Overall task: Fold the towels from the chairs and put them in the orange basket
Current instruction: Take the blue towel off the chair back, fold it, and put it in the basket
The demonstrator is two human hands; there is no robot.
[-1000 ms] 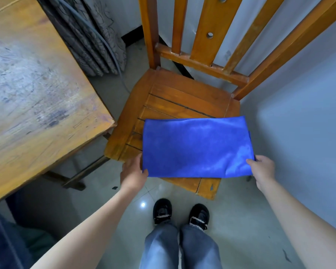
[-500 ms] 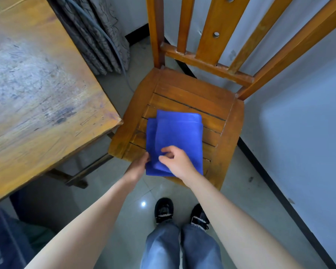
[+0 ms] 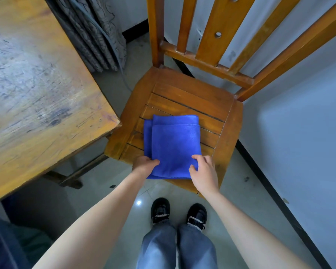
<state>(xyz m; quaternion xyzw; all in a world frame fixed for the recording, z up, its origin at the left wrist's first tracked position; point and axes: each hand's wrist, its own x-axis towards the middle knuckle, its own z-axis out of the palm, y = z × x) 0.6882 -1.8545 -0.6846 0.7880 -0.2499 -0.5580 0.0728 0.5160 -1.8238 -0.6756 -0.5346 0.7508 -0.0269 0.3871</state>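
Observation:
A blue towel [image 3: 173,144], folded into a narrow rectangle, lies on the slatted seat of a wooden chair [image 3: 192,98], its near edge hanging a little over the seat's front. My left hand [image 3: 145,165] grips the near left corner with the thumb on top. At the near right corner, my right hand [image 3: 203,170] pinches the towel between thumb and fingers. No orange basket is in view.
A worn wooden table [image 3: 37,90] stands close on the left, its corner almost touching the chair. A grey curtain [image 3: 97,35] and a cable hang behind it. A pale wall [image 3: 299,133] runs along the right. My shoes [image 3: 178,212] stand on the tiled floor below the chair.
The towel went from a wide spread rectangle to a half-width fold. My right hand carried its end over to the left, then moved back to the near right corner.

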